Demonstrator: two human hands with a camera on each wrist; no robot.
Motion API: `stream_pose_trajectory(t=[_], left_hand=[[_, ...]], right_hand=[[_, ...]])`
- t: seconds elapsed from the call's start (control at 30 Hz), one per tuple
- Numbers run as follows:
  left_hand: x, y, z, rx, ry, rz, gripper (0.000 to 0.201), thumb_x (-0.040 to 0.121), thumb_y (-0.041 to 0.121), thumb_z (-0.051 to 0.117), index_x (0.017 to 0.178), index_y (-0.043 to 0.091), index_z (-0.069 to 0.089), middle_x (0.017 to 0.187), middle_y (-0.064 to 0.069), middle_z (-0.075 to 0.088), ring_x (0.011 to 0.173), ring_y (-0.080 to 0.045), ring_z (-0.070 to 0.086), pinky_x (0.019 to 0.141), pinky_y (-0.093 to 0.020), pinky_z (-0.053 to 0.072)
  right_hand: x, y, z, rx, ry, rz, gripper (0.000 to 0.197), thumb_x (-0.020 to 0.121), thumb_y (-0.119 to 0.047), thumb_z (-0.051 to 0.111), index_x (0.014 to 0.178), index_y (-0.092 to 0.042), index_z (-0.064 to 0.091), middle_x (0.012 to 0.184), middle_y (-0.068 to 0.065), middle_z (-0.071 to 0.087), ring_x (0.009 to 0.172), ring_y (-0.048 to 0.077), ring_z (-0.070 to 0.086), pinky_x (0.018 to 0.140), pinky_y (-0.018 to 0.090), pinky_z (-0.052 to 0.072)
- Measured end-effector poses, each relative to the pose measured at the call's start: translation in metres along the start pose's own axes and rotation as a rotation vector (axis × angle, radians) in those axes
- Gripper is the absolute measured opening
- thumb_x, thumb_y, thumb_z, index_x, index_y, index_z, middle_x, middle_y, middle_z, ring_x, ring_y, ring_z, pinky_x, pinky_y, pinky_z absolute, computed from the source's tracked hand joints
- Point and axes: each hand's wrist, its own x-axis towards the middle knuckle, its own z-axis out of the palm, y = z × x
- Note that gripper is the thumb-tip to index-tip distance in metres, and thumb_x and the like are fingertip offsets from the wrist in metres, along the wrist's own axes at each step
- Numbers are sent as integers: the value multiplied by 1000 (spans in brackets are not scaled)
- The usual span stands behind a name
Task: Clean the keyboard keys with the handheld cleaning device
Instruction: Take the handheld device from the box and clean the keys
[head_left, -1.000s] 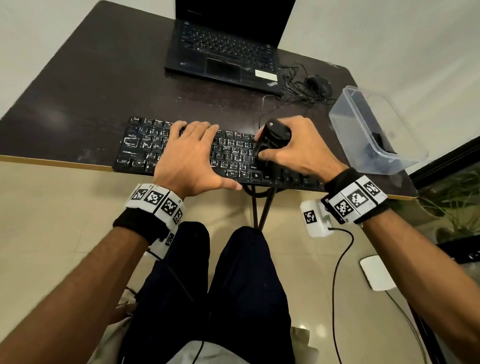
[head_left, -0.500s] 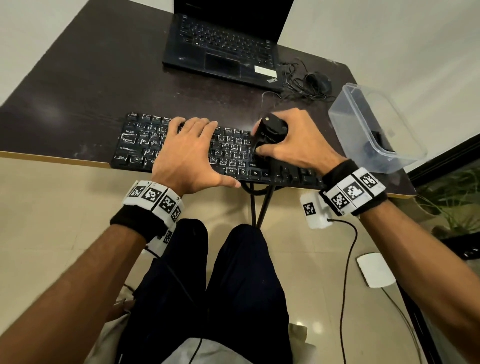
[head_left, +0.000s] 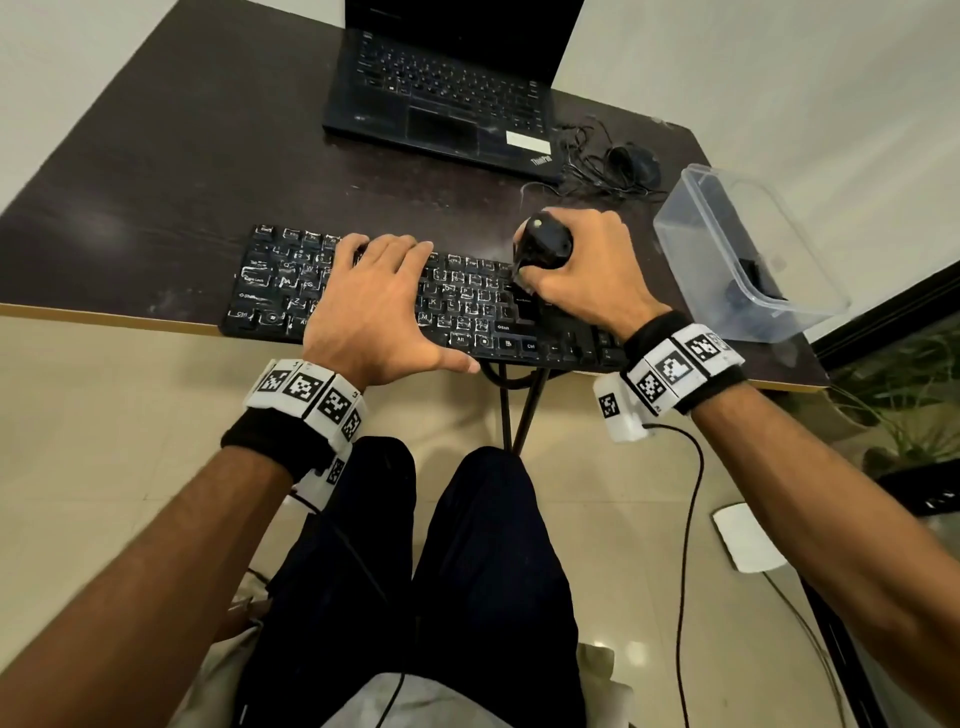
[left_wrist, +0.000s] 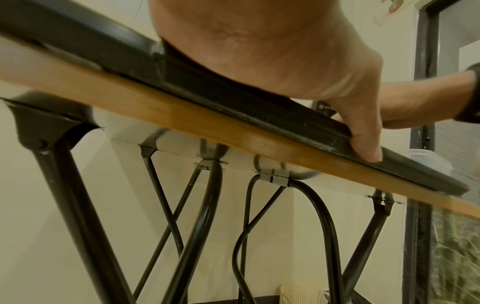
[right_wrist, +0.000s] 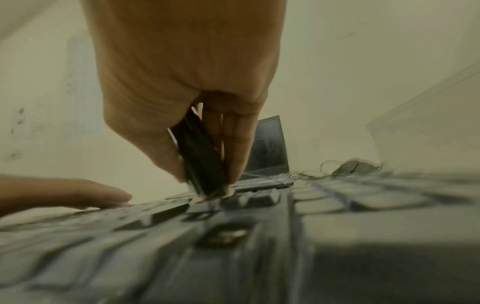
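Black wristbands (head_left: 270, 441), checkered marker cuffs (head_left: 306, 387)

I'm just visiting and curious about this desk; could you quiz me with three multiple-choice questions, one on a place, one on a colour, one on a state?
1. Where is the clear tub?
A. right of the keyboard
B. on the laptop
C. on the floor

2. What colour is the cleaning device?
A. white
B. black
C. red

3. How is the left hand?
A. fist in the air
B. gripping a mouse
C. flat on the keys

Answers: 1 A, it sits at the table's right end. 2 B, black in the right hand. 3 C, fingers straight on the keyboard.
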Motion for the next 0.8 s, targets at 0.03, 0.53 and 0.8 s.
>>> stream_pose_trajectory(t=[0.03,0.53,0.8], left_hand=[[0,1,0,3,-1,3,147,52,111,36,155,7,42,156,-8,50,146,-25,43,126,-49,19],[1,-1,0,-3,9,2,146,52,111,36,155,7,43,156,-9,50,146,-26,43,125,-49,20],[0,0,1,4,6,3,146,51,111,35,155,8,42,156,-9,50,146,-25,42,126,-49,20]], right_hand=[[1,2,-3,36,-10,16,22,71,-25,82,93,-22,78,87,-5,79,84,17,75,84,41,61],[4,-5,1,57,-118,-25,26,71,-28,86,97,-26,81,89,-8,80,86,10,76,86,34,62],[-1,-5,-4,69,-223,-104,26,75,-23,88,99,-29,81,93,-10,81,88,7,76,90,40,62]])
